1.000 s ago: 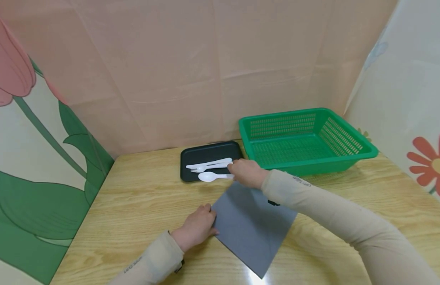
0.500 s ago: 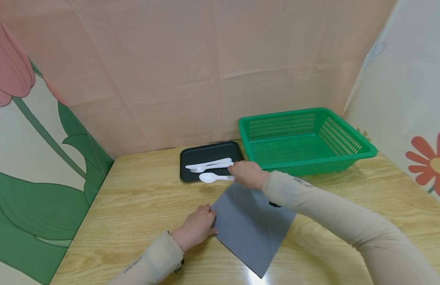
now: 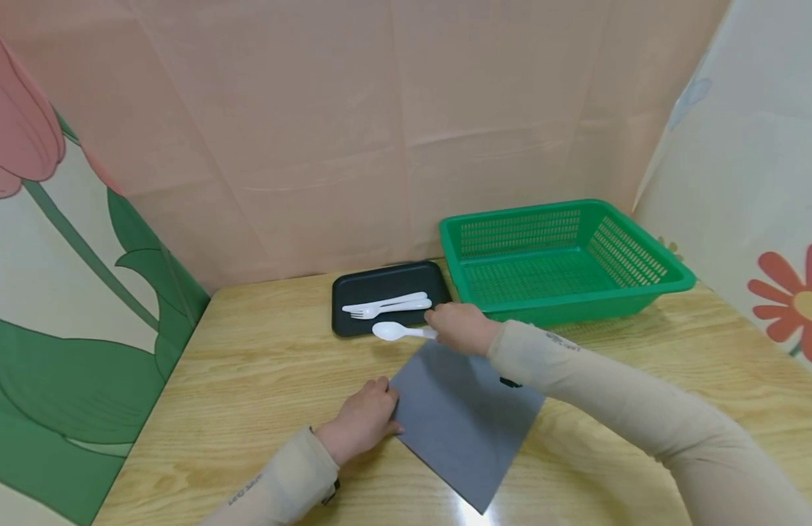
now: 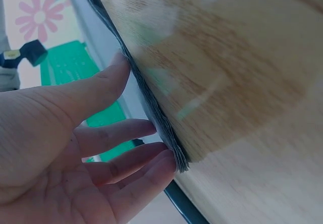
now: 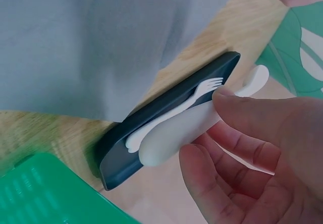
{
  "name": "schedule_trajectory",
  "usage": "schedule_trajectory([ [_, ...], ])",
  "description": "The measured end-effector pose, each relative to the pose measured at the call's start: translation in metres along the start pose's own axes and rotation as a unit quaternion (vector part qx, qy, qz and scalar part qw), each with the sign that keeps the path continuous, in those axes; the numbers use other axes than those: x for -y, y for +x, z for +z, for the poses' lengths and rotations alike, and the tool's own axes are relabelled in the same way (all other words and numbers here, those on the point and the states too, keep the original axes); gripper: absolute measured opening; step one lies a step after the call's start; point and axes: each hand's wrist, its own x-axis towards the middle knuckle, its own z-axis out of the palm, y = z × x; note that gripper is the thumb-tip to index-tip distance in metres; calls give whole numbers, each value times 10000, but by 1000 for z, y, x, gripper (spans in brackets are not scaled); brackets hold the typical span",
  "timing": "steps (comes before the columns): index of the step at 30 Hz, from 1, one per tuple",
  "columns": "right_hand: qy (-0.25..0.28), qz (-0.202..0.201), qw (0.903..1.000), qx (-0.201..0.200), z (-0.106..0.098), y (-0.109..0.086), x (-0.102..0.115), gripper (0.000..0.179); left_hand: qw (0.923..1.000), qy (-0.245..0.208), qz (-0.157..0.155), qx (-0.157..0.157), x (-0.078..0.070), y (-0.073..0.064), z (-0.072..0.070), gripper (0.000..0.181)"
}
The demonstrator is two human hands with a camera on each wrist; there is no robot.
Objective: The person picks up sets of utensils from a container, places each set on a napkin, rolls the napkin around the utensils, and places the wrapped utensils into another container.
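My right hand (image 3: 463, 329) pinches the handle of a white plastic spoon (image 3: 389, 331), its bowl pointing left, between the black tray and a grey folded cloth (image 3: 468, 416). The right wrist view has the thumb on top of the spoon (image 5: 176, 133) and the fingers beneath. On the black tray (image 3: 392, 274) lie a white fork (image 3: 389, 308) and a white knife (image 3: 373, 303). My left hand (image 3: 361, 420) is at the cloth's left corner. Thumb and fingertips, spread and loosely bent, touch its layered edge (image 4: 154, 103) in the left wrist view.
A green slotted basket (image 3: 544, 310) stands right of the tray, at the back of the wooden table (image 3: 267, 351). A pink-beige sheet (image 3: 313, 131) hangs behind, with flower-printed sheets at both sides.
My right hand has drawn slightly right and toward me with the spoon, whose bowl is now off the tray's front edge. The left hand and the cloth have stayed put.
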Motion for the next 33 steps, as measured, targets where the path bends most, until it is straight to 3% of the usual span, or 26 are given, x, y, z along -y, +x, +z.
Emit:
schedule_trajectory([
  [17, 43, 34, 10000, 76, 7, -4, -1, 18, 9999, -85, -63, 100, 0, 1, 0, 40],
  [33, 165, -177, 9995, -215, 15, -9, -6, 18, 9998, -125, -95, 120, 0, 1, 0, 40],
])
